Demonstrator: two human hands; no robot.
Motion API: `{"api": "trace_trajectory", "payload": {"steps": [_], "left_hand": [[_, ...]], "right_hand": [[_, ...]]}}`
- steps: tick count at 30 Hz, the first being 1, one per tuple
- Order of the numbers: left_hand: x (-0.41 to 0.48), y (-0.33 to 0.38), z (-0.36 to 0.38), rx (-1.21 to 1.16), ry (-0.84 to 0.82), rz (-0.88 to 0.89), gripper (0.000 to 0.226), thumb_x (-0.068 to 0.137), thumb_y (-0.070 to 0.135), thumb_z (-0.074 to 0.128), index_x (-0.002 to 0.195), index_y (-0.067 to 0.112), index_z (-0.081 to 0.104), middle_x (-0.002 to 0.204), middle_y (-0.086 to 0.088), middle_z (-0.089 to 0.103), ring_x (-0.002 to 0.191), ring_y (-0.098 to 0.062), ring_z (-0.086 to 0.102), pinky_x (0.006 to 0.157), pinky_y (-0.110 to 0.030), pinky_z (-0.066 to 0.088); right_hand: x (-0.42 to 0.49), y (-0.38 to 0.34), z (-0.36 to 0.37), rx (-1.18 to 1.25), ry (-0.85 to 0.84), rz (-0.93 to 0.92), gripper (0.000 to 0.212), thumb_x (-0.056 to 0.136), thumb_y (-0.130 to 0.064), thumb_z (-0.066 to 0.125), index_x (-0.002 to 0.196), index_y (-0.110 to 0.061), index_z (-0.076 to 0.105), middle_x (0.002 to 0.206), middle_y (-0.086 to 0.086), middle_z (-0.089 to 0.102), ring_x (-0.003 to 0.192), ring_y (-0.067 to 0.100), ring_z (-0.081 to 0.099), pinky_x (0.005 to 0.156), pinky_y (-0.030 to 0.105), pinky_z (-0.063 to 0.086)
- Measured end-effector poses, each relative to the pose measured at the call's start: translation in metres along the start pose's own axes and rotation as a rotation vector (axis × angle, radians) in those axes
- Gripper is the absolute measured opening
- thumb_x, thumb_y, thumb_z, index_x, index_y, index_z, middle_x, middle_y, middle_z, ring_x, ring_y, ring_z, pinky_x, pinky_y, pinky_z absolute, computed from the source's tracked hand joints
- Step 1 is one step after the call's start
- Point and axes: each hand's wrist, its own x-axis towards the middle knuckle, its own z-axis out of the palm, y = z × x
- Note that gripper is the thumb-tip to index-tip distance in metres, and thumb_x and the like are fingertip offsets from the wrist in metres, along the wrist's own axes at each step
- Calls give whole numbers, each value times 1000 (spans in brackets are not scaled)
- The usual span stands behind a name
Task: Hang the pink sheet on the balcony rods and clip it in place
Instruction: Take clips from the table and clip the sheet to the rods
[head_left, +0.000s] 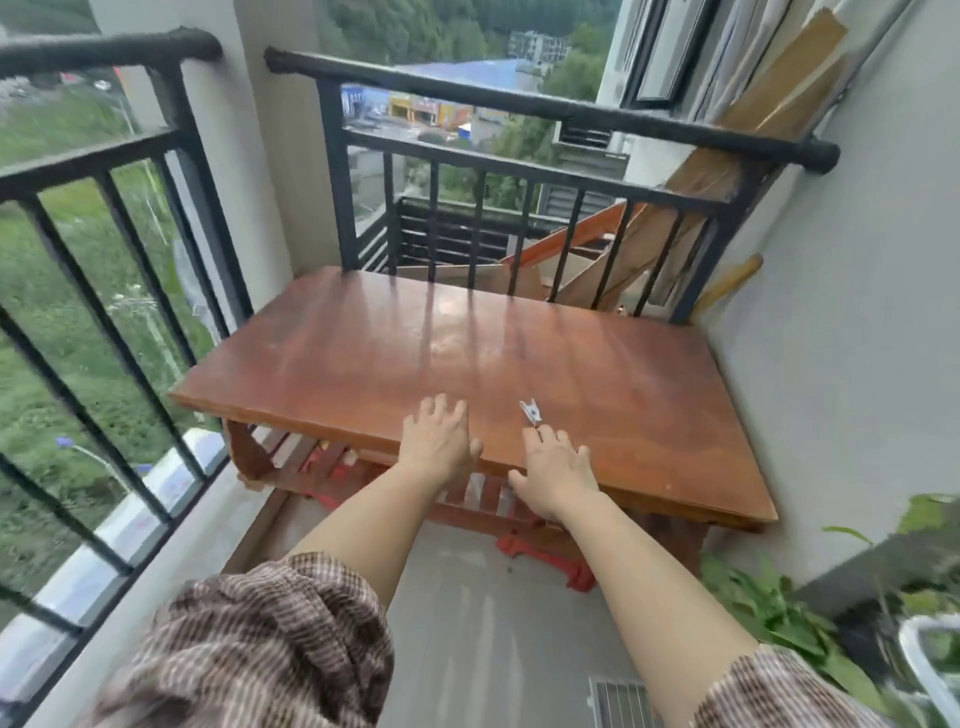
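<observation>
i count one white clip (531, 412) on the wooden table (363, 358), just beyond my right hand (553, 478). my left hand (439, 441) hovers beside it; both hands are spread and empty. two black railing rods (545, 109) bare; i see no pink sheet.

Head camera, single wide-angle view: worn high, facing forward and steeply down over both outstretched forearms. Wooden table (467, 353) centre frame, near. Black balcony railing (519, 104) from 9 to 1 o'clock, beyond the table. Potted plant (769, 597) at 4 o'clock, close. No second view.
</observation>
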Motion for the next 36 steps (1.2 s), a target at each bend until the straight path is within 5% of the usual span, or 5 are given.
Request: {"api": "trace_trajectory", "payload": {"steps": [14,25,36], "left_hand": [[174,5,122,-48,-286,-99,43,92,30,38,131,14,37,143,-13,34,131,-32,32,97,-44,40],[207,-9,193,-141,-407,-427,67,99,49,22,151,22,-9,157,-19,-18,146,-38,-13,119,-45,10],[215,-10,193,-107,-542,-462,69,99,49,22,149,21,-18,155,-19,-25,145,-35,-19,120,-42,4]], "right_hand": [[202,88,73,14,-271,35,48,92,-36,45,134,-13,39,133,7,45,126,27,39,101,46,32],[309,120,119,177,-372,136,49,90,-50,50,118,-10,44,125,10,55,119,30,51,92,39,43],[317,107,135,88,-419,-19,38,98,-41,38,119,-9,42,122,11,57,112,32,58,82,37,45]]}}
